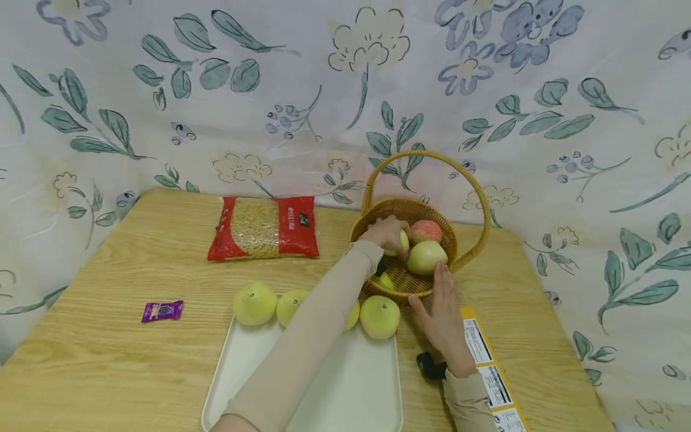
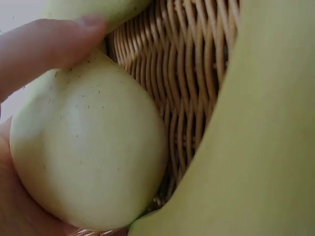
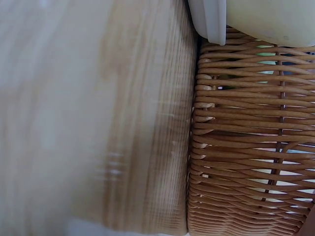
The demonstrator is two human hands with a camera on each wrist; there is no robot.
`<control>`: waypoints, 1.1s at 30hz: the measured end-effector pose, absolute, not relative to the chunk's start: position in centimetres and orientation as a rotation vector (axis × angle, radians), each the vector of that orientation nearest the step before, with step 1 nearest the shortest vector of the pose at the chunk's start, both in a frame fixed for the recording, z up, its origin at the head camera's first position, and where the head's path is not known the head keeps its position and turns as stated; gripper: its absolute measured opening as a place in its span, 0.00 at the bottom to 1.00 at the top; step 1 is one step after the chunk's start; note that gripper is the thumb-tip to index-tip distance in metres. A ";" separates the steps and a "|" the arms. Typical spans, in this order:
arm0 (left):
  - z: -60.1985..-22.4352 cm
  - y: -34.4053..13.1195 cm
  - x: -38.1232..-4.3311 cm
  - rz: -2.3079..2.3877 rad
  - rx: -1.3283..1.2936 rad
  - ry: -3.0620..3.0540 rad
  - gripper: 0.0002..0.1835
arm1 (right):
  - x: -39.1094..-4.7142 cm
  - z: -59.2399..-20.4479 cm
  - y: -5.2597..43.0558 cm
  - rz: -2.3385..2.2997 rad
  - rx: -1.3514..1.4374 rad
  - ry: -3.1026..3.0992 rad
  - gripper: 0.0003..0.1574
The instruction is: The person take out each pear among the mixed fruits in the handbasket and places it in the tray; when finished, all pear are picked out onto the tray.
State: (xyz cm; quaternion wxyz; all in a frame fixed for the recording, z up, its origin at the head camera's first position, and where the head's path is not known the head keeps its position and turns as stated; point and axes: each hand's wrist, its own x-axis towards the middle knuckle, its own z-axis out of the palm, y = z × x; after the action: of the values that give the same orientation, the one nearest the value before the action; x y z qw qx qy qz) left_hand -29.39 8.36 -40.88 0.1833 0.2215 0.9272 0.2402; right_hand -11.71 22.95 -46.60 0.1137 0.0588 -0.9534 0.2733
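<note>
My left hand [image 1: 384, 233] reaches into the wicker basket [image 1: 372, 207]. It grips a pale green pear [image 2: 91, 142], with the thumb across the narrow top and the palm behind it. Beside it in the basket lie a pink-red peach [image 1: 426, 231] and another pale green fruit [image 1: 426, 258]. A bright yellow-green thing [image 1: 385, 281] shows low in the basket, partly behind the left wrist. My right hand [image 1: 444, 315] rests on the basket's near right side, fingers straight along the rim. The right wrist view shows the woven wall [image 3: 251, 137] but no hand.
A cream tray [image 1: 356, 384] lies in front, several yellow-green round fruits [image 1: 380, 317] along its far edge, partly behind my left sleeve. Left are a noodle bag [image 1: 256, 228] and a purple wrapped sweet [image 1: 162, 311]. A yellow-edged box [image 1: 493, 378] lies under my right forearm.
</note>
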 end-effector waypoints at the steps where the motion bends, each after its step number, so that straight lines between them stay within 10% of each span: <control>1: -40.9 8.3 -29.3 0.667 0.632 2.623 0.27 | -11.7 -46.6 22.9 0.806 0.171 -2.797 0.54; 33: -35.8 5.9 -21.9 1.602 0.683 2.160 0.28 | -11.6 -46.6 23.2 0.820 0.166 -2.813 0.55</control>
State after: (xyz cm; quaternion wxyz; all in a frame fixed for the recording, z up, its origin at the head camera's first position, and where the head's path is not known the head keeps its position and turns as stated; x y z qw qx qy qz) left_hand -21.94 5.92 -35.80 0.1825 0.2420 0.7654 0.5677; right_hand -11.61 23.19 -46.63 0.1034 0.0563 -0.9533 0.2780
